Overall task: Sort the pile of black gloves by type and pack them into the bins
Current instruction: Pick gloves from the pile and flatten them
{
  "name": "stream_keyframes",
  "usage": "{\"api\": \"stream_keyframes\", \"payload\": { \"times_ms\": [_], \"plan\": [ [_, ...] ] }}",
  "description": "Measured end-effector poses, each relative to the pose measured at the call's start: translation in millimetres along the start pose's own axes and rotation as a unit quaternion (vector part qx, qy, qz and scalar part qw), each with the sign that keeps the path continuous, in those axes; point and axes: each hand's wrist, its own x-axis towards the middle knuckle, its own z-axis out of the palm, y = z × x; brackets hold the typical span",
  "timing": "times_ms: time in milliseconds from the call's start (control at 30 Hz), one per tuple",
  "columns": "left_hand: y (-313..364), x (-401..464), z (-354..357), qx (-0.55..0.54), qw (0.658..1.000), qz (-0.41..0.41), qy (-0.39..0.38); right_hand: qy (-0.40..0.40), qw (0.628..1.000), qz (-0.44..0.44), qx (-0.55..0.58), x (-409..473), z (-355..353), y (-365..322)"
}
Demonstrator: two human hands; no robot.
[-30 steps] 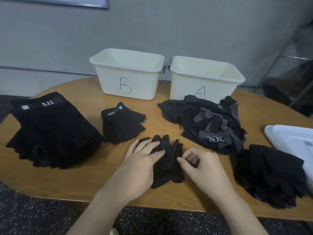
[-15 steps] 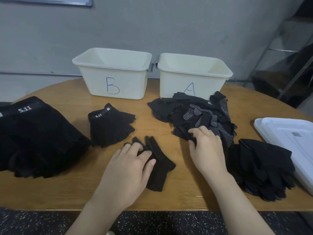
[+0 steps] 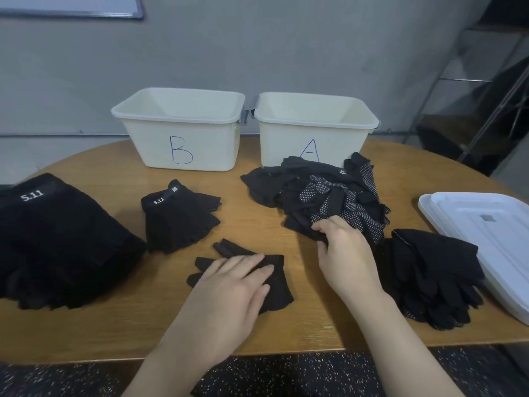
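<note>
My left hand [image 3: 229, 290] lies flat, fingers spread, on a plain black glove [image 3: 274, 279] in the middle of the wooden table [image 3: 120, 333]. My right hand [image 3: 342, 247] has its fingers curled onto the near edge of the mixed pile of black and dotted gloves [image 3: 323, 199] in front of bin A [image 3: 315, 130]. Bin B [image 3: 183, 133] stands to its left; both cream bins look empty. A big stack of 5.11 gloves [image 3: 54, 242] sits at the left, and a small 5.11 stack [image 3: 177, 219] is beside it. A heap of plain gloves [image 3: 429, 276] lies at the right.
A white plastic lid [image 3: 486, 239] lies at the table's right edge, touching the plain heap. A grey wall rises behind the bins. A metal rack stands at the far right. Speckled dark floor shows below the table's near edge.
My right hand left the glove in the middle and reached forward to the mixed pile. My left hand stayed pressed on that glove, which has turned a little.
</note>
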Motion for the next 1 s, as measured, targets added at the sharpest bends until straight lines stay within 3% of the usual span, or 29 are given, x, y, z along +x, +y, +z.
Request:
{"api": "stream_keyframes", "payload": {
  "times_ms": [200, 467, 567, 667, 833, 1000],
  "plan": [
    [2.9, 2.7, -9.4, 0.076, 0.991, -0.108, -0.006, 0.001, 0.997, 0.005, 0.076, 5.0, 0.6, 5.9],
    [18.9, 12.0, -28.3, 0.124, 0.947, -0.292, -0.060, 0.007, 0.988, -0.049, 0.149, -1.3, -4.6, 8.5],
    [17.9, 17.1, -25.8, 0.117, 0.949, -0.292, -0.034, 0.067, 0.993, -0.039, 0.085, -1.8, -3.7, 7.0],
    [18.5, 21.9, -17.1, 0.062, 0.969, -0.237, 0.018, 0.089, 0.996, 0.025, -0.012, 2.1, -6.6, 8.0],
    [21.9, 24.7, -5.7, -0.011, 0.990, -0.139, -0.035, 0.103, 0.992, 0.057, -0.041, 8.7, -4.3, 7.6],
    [15.3, 22.6, -2.9, 0.013, 0.983, -0.181, -0.028, 0.140, 0.988, 0.058, -0.020, 18.5, -5.5, 10.6]
  ]
}}
